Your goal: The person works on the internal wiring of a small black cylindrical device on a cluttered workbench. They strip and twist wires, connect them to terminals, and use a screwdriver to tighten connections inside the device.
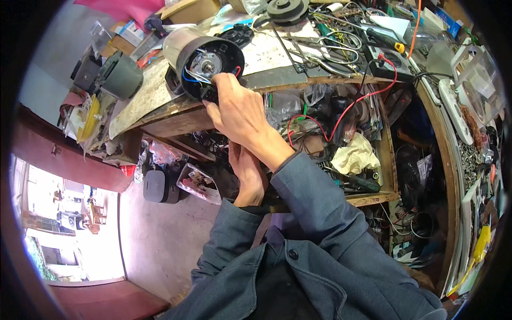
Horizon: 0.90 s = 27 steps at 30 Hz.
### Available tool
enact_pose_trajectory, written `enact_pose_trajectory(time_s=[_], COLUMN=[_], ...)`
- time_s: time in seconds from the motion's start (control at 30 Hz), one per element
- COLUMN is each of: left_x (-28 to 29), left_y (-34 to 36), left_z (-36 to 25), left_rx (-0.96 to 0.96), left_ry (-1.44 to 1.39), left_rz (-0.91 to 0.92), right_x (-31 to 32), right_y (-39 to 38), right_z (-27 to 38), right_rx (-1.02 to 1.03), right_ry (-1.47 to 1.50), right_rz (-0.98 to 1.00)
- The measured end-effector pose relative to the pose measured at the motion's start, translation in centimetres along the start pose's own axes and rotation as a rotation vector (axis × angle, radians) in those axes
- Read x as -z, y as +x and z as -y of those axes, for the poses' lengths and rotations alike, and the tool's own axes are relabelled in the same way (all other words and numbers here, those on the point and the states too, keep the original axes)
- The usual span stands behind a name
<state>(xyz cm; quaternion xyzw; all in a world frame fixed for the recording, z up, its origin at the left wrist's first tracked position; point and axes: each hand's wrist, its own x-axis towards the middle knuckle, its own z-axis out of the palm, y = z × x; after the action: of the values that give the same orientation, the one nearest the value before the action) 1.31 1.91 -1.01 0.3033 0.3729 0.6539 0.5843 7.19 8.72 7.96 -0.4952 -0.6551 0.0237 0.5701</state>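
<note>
A cylindrical appliance motor housing [173, 45], pale outside with a black rim, lies on its side at the bench's front edge. Its open end faces me, showing a round metal motor [208, 65] and blue, white and red wires. My right hand [237, 106] is closed at the lower right of that rim, fingers by the wires and thumb below; exactly what they pinch is partly hidden. Beneath my right wrist is my left hand [247, 173], crossed under the right forearm. Its fingers are hidden, so what it touches does not show.
Below the benchtop an open wooden drawer [392, 154] holds bags, a crumpled cloth [356, 154] and tools. Red leads [358, 101] run from a black multimeter [386, 66] into it. A dark grey container [120, 74] stands left. A box [198, 183] of parts sits on the floor.
</note>
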Motion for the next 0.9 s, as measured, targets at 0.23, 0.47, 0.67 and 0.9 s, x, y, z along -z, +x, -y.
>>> enact_pose_trajectory(time_s=[0.23,0.47,0.67,0.9], left_x=[1.1,0.9,-0.5,-1.1], left_y=[0.4,0.4,3.3,6.3], left_z=[0.4,-0.8,-7.3,-11.1], left_rx=[-0.022,-0.119,-0.322,-0.384], left_ry=[0.017,-0.045,0.073,0.159], left_rz=[-0.015,-0.032,-0.091,0.063], right_x=[1.4,0.1,-0.1,1.2], right_y=[-0.2,-1.0,-0.7,-0.2], right_z=[1.2,1.5,0.6,0.6], right_rx=[-0.012,-0.018,-0.020,0.021], right_ry=[-0.033,0.036,0.071,0.058], right_rz=[0.066,0.130,0.094,0.172])
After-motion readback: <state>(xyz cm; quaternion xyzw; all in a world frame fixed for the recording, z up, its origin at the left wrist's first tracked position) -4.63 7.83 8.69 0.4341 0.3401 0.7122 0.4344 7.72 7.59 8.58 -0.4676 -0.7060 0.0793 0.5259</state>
